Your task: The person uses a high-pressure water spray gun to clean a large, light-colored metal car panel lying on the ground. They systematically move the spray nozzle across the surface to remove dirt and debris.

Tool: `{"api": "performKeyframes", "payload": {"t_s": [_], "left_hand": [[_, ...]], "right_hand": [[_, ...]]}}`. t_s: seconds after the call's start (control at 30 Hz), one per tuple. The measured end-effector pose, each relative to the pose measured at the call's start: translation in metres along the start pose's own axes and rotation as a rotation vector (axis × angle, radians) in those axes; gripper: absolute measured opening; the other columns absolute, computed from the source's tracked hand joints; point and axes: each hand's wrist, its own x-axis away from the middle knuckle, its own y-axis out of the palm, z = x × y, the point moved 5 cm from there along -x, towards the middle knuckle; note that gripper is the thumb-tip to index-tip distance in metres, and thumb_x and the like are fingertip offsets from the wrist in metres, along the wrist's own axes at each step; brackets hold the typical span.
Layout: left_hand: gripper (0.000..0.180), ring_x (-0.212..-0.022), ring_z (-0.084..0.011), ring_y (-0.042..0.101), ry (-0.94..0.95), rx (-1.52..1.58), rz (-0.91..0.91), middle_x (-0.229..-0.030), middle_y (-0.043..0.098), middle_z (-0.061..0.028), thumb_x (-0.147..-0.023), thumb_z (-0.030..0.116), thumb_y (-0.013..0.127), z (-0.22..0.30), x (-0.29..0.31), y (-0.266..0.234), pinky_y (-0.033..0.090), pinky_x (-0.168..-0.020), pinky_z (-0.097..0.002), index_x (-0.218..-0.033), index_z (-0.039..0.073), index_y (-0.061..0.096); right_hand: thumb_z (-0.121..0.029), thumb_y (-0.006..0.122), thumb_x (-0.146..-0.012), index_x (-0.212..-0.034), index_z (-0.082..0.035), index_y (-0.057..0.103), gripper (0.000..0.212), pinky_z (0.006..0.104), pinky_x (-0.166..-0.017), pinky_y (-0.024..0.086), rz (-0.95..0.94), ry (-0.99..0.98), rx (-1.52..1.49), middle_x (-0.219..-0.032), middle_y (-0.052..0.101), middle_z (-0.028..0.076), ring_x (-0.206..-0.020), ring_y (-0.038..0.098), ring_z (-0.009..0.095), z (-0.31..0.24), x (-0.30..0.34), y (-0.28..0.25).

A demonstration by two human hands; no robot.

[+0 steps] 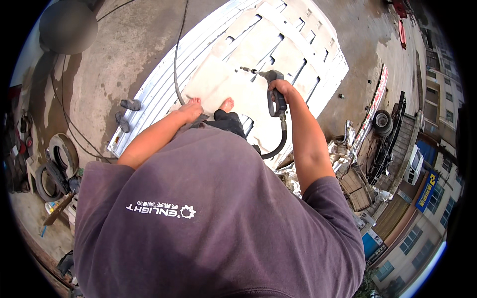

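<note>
My right hand is wrapped round the grip of a black trigger spray gun. The short metal nozzle points left over a large white ribbed panel. From the gun's lower end a black hose curves down and back behind my shirt. My left hand is closed in front of my waist, round a thin dark hose that runs up to the top of the view. My bare feet stand on the beige, slotted sheet that covers much of the panel.
Two dark shoes lie at the panel's left edge. Further left are old tyres, trailing cables and a blurred round shape. Scrap metal, a wheel and a long black beam lie to the right, before a white van and buildings.
</note>
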Motion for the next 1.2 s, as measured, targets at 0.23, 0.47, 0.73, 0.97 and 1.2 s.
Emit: {"api": "performKeyframes", "payload": {"t_s": [0.23,0.47,0.73,0.97,1.2], "left_hand": [[0.054,-0.097,-0.0416,0.062,0.055,0.050,0.178,-0.100,0.065,-0.0269,-0.090,0.042,0.052,-0.018,-0.007,0.014,0.047,-0.086,-0.0464,-0.114,-0.007,0.057],[0.059,-0.136,-0.0479,0.032,-0.088,0.112,0.117,-0.140,0.036,-0.0390,-0.088,0.049,0.048,-0.029,-0.017,0.030,0.025,-0.116,-0.0418,-0.108,-0.002,0.067],[0.048,-0.088,-0.0384,0.063,0.020,0.083,0.180,-0.087,0.066,-0.0228,-0.090,0.041,0.049,-0.005,0.015,0.001,0.047,-0.081,-0.0432,-0.078,-0.003,0.063],[0.050,-0.088,-0.0370,0.064,-0.034,0.010,0.197,-0.088,0.068,-0.0219,-0.091,0.042,0.045,-0.013,0.010,0.009,0.048,-0.080,-0.0433,-0.089,-0.002,0.068],[0.051,-0.092,-0.0369,0.064,-0.021,0.043,0.196,-0.093,0.068,-0.0221,-0.090,0.045,0.046,-0.014,0.012,0.009,0.048,-0.081,-0.0433,-0.092,-0.002,0.067]], "right_hand": [[-0.012,0.060,-0.078,-0.083,-0.001,0.056,0.012,0.0347,-0.049,0.049,-0.053,-0.024,-0.067,-0.061,0.056,0.011,-0.049,0.055,0.022,-0.002,-0.006,-0.002],[-0.010,0.059,-0.079,-0.083,-0.001,0.055,0.011,0.0351,-0.048,0.049,-0.010,-0.027,-0.034,-0.062,0.056,0.012,-0.048,0.054,0.022,-0.010,0.001,-0.002],[-0.010,0.059,-0.079,-0.083,0.000,0.054,0.012,0.0336,-0.049,0.049,-0.005,-0.020,-0.098,-0.063,0.055,0.011,-0.050,0.055,0.022,-0.005,-0.008,-0.006],[-0.012,0.058,-0.079,-0.085,-0.002,0.053,0.013,0.0342,-0.049,0.049,-0.016,-0.032,-0.216,-0.064,0.055,0.011,-0.051,0.056,0.021,0.021,-0.013,-0.027],[-0.010,0.058,-0.078,-0.086,-0.002,0.052,0.013,0.0332,-0.048,0.050,-0.034,0.093,-0.346,-0.061,0.053,0.011,-0.048,0.055,0.021,0.065,-0.006,-0.024]]}}
